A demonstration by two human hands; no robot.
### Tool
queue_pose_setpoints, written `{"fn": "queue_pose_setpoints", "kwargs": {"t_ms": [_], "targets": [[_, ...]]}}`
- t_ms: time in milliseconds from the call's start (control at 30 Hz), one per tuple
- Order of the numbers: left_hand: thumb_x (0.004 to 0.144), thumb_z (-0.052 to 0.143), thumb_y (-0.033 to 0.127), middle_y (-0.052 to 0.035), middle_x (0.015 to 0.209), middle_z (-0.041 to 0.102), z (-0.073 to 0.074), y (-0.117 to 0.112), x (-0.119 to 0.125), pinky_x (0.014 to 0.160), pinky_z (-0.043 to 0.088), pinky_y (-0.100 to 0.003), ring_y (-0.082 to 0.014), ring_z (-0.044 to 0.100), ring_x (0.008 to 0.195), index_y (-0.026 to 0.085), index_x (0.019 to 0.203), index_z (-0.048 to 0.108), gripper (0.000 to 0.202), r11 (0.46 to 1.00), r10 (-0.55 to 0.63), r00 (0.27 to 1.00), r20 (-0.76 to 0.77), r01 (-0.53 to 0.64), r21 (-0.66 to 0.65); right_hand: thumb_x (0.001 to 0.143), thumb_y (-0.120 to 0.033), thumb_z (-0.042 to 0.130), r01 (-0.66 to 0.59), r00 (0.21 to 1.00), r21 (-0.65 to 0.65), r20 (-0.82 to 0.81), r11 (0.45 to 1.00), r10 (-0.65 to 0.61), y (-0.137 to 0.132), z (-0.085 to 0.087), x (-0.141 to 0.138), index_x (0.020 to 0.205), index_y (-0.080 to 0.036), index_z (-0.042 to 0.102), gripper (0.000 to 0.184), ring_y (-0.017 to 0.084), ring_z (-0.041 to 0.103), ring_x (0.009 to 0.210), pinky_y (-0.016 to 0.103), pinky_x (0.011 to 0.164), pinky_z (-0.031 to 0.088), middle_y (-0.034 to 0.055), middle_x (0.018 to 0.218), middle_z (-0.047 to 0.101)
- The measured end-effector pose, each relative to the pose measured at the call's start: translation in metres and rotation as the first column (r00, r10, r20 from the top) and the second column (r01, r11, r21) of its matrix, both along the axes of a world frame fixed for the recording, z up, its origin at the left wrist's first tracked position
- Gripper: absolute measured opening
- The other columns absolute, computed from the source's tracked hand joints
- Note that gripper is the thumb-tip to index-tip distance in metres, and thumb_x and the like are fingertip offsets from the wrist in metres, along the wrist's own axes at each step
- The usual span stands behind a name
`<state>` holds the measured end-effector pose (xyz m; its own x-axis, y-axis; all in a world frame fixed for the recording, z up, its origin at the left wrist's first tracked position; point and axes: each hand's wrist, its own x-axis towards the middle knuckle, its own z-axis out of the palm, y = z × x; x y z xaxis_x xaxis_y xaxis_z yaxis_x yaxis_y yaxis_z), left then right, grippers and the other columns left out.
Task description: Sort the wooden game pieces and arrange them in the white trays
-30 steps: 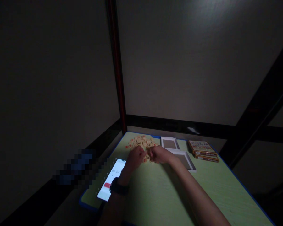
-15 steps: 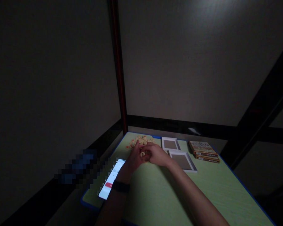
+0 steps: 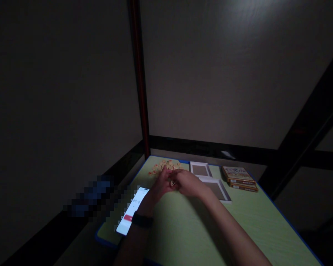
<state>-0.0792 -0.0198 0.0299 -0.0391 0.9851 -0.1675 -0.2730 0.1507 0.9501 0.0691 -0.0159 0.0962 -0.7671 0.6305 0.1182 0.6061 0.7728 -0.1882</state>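
My left hand [image 3: 161, 186] is cupped palm up, curled around a round wooden Chinese chess piece [image 3: 172, 183] with a dark mark. Over its palm bends my right hand [image 3: 187, 183], its fingers curled down to meet the left fingers. What those right fingertips pinch is hidden between the hands. Just beyond both hands lies a loose pile of Chinese chess pieces [image 3: 166, 165], pale discs, some with red marks. A dark band circles my left wrist.
Right of the hands lie two shallow white-rimmed box trays [image 3: 208, 164] [image 3: 226, 195]. Stacked printed boxes [image 3: 238, 174] stand farther right. A lit phone [image 3: 127, 218] showing a timer rests beside my left forearm. The green table [image 3: 238, 229] has a blue edge; walls rise behind and to the left.
Both hands have shifted slightly right, and my right hand has closed in over the left palm. The piece in the palm is now more covered.
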Motion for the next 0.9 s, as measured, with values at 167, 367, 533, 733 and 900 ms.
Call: {"fn": "queue_pose_setpoints", "kwargs": {"t_ms": [167,367,533,733,900], "targets": [[0.089,0.048,0.030,-0.0020,0.083,0.063,0.008,-0.003,-0.007,0.072,0.045,-0.027,-0.0182,0.061,0.081,0.023,0.085,0.054,0.010,0.917,0.394,0.783,-0.482,-0.373,0.143,0.071,-0.007,0.060,0.079,0.984,-0.029,0.161,0.996,-0.073,0.002,-0.012,0.002,0.085,-0.018,0.076,0.024,0.025,0.069,0.085,0.027,0.067,0.045,0.0116,0.087,0.075],[0.083,0.052,0.020,-0.0066,0.086,0.069,0.014,-0.018,-0.008,0.077,0.040,-0.031,-0.0244,0.062,0.088,0.023,0.081,0.057,0.006,0.938,0.328,0.466,-0.822,-0.265,0.224,0.076,-0.019,0.063,0.101,0.963,0.029,0.250,0.994,-0.105,-0.007,-0.029,-0.014,0.096,-0.019,0.076,0.024,0.028,0.071,0.091,0.030,0.071,0.049,0.0140,0.096,0.076],[0.088,0.047,0.023,-0.0138,0.101,0.072,0.019,-0.024,-0.001,0.077,0.043,-0.033,-0.0273,0.065,0.096,0.019,0.091,0.061,0.016,0.988,0.077,0.229,-0.970,-0.149,0.043,0.077,-0.024,0.069,0.157,0.952,0.005,0.264,0.988,-0.153,-0.003,-0.033,-0.014,0.099,-0.019,0.075,0.023,0.027,0.070,0.094,0.028,0.073,0.048,0.0129,0.099,0.076],[0.079,0.064,0.037,-0.0091,0.111,0.070,0.023,-0.035,0.001,0.077,0.046,-0.029,-0.0250,0.066,0.101,0.020,0.107,0.058,0.033,0.993,-0.114,0.184,-0.976,0.050,-0.106,0.084,-0.019,0.059,0.199,0.973,-0.017,0.125,0.980,-0.195,0.028,-0.027,0.003,0.102,-0.018,0.070,0.021,0.021,0.069,0.090,0.023,0.067,0.042,0.0101,0.096,0.074],[0.071,0.074,0.043,-0.0112,0.115,0.068,0.016,-0.036,0.004,0.082,0.046,-0.029,-0.0271,0.063,0.108,0.017,0.105,0.059,0.045,0.985,-0.137,0.127,-0.982,0.126,-0.121,0.083,-0.008,0.053,0.199,0.973,0.040,0.114,0.979,-0.202,0.062,-0.019,0.001,0.108,-0.020,0.070,0.033,0.021,0.066,0.101,0.023,0.077,0.042,0.0115,0.114,0.068]]}}
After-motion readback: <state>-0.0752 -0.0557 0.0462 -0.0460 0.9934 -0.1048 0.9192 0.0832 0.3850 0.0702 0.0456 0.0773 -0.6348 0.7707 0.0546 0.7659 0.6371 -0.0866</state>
